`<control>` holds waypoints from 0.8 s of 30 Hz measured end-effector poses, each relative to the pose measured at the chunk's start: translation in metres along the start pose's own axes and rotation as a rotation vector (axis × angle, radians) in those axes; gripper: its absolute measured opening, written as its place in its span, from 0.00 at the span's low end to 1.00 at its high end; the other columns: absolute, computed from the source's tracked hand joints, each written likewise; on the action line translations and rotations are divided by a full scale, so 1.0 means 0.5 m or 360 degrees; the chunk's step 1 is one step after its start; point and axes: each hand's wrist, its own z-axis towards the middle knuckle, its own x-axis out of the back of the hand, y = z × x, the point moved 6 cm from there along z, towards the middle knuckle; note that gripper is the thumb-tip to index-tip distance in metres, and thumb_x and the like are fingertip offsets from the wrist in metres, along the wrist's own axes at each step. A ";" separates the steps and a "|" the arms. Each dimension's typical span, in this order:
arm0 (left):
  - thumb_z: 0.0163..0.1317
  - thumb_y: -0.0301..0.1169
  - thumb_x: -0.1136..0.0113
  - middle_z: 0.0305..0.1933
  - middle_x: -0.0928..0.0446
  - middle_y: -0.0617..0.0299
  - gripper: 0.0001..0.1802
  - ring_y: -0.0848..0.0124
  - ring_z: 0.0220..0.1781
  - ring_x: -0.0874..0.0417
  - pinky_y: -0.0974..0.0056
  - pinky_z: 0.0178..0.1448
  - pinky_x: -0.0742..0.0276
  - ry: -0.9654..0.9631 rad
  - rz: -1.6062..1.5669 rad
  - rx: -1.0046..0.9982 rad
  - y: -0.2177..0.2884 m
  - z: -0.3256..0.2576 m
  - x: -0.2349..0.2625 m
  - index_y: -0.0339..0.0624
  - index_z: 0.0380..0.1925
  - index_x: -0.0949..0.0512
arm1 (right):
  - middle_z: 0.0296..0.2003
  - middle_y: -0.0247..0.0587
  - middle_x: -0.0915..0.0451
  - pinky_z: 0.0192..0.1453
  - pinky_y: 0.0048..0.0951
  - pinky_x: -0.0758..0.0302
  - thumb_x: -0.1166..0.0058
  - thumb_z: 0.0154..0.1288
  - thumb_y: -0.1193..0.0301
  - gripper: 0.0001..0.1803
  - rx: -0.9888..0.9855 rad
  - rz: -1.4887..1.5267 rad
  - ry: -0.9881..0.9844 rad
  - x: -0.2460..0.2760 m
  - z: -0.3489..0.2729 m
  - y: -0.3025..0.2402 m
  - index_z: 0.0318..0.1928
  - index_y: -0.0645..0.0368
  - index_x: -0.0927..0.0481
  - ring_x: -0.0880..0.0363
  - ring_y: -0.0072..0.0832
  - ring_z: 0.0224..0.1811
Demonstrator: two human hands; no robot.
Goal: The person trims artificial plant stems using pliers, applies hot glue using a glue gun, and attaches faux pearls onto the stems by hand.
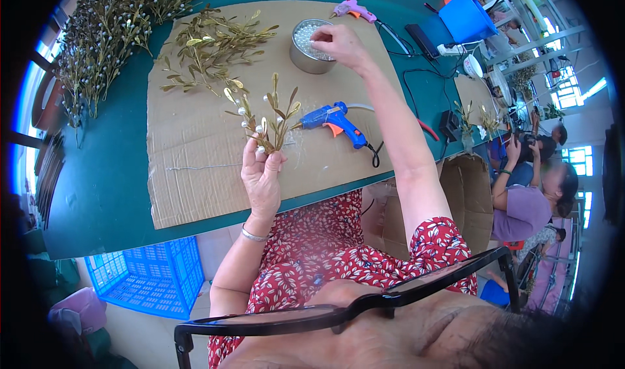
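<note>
Two hands engaged. Left hand (262, 180) closed around stem of gold leaf sprig (267, 118), held upright over cardboard sheet (195, 141), several white beads already attached. Right hand (338, 43) reached into round tin of beads (309, 43), fingertips pinched; bead between them not discernible. Blue glue gun (333, 123) lay just beside sprig. Judgement: take single bead, keep sprig steady, keep fingers off hot nozzle.

A cardboard sheet (195, 141) lies on the bench (104, 187). On it, a glue gun (332, 122) lies right of centre, a round tin (309, 47) of beads stands behind that, and loose leaf sprigs (208, 50) lie to the tin's left. The left hand (260, 177) holds a sprig (267, 118) above the sheet's front part; the right hand (338, 43) rests on the tin's rim. A second glue gun (351, 8) lies at the sheet's far edge. A crate (150, 281) sits below the bench.
</note>
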 end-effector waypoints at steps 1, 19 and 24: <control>0.64 0.24 0.46 0.40 0.26 0.65 0.26 0.79 0.36 0.28 0.74 0.40 0.31 -0.0004 0.0019 -0.0022 -0.001 -0.001 0.000 0.41 0.62 0.39 | 0.28 0.41 0.18 0.39 0.28 0.25 0.40 0.50 0.71 0.10 -0.0003 -0.0008 -0.0002 0.011 -0.026 -0.024 0.34 0.61 0.18 0.20 0.28 0.31; 0.60 0.17 0.45 0.48 0.24 0.60 0.27 0.76 0.47 0.24 0.69 0.50 0.24 -0.0211 0.0395 -0.0065 -0.014 -0.006 -0.005 0.39 0.60 0.37 | 0.30 0.35 0.21 0.38 0.18 0.25 0.36 0.49 0.81 0.08 -0.0054 0.0962 0.0121 0.016 -0.315 -0.187 0.33 0.65 0.19 0.23 0.19 0.32; 0.60 0.16 0.45 0.48 0.24 0.60 0.27 0.76 0.48 0.24 0.70 0.51 0.26 -0.0205 0.0445 -0.0067 -0.009 -0.009 -0.007 0.39 0.60 0.37 | 0.31 0.37 0.20 0.37 0.18 0.28 0.36 0.48 0.83 0.09 -0.0038 0.0943 0.0154 0.024 -0.317 -0.196 0.33 0.65 0.18 0.25 0.19 0.31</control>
